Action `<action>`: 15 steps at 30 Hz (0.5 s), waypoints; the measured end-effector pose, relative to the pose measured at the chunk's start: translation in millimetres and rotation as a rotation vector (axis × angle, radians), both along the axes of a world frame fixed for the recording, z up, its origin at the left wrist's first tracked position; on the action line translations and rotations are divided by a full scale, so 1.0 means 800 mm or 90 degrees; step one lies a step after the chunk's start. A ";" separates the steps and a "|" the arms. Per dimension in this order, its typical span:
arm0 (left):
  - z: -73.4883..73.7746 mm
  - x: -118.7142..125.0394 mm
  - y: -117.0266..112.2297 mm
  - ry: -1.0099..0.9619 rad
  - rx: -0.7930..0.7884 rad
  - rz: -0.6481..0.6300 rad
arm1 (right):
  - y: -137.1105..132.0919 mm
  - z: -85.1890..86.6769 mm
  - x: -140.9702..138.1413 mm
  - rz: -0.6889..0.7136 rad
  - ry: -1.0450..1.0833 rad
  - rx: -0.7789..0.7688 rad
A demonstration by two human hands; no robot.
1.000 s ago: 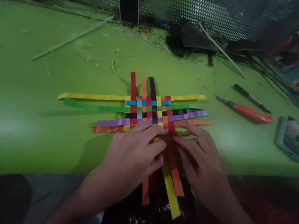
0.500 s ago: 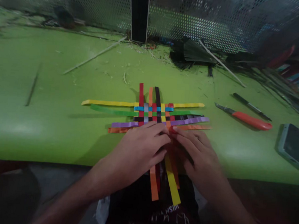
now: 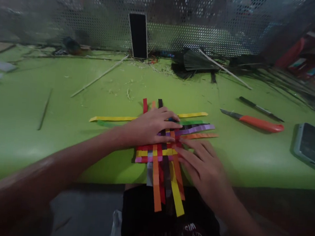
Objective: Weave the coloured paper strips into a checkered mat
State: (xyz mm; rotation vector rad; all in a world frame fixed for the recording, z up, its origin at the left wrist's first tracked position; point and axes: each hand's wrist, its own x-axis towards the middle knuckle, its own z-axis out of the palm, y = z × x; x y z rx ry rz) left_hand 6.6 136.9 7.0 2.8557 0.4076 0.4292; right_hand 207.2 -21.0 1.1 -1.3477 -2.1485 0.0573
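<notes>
A mat woven from coloured strips lies at the table's near edge, in red, yellow, orange, black, purple and other colours. Loose ends stick out on every side, and the orange and yellow ones hang toward my lap. My left hand lies across the far part of the mat, palm down with fingers stretched, hiding much of the weave. At the mat's right edge, the fingertips of my right hand touch the strips, the fingers extended and slightly apart. Its thumb is hidden.
Right of the mat lie a red-handled knife, a slim dark-handled tool and a grey phone-like device. A dark phone leans upright against the perforated metal panel. Thin sticks and plant scraps lie on the green tabletop.
My left hand has shifted from the near part of the mat to its far part, uncovering the near rows. My right hand stays by the right edge. The camera view has tilted up slightly.
</notes>
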 end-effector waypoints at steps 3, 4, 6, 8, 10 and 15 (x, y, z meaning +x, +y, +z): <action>-0.008 -0.003 0.002 -0.049 -0.015 -0.013 | -0.002 0.005 -0.003 -0.047 0.044 -0.044; -0.010 -0.004 0.002 -0.062 -0.022 -0.013 | -0.002 0.007 -0.005 -0.060 0.057 -0.055; -0.012 -0.004 0.003 -0.079 -0.031 -0.009 | -0.003 0.010 -0.011 -0.074 0.081 -0.058; -0.013 -0.005 0.002 -0.085 -0.031 -0.004 | -0.003 0.011 -0.017 -0.078 0.107 -0.054; -0.014 -0.005 0.002 -0.089 -0.026 0.000 | -0.004 0.012 -0.020 -0.086 0.126 -0.051; -0.018 -0.005 0.004 -0.116 -0.043 -0.008 | 0.000 0.014 -0.015 -0.106 0.103 -0.116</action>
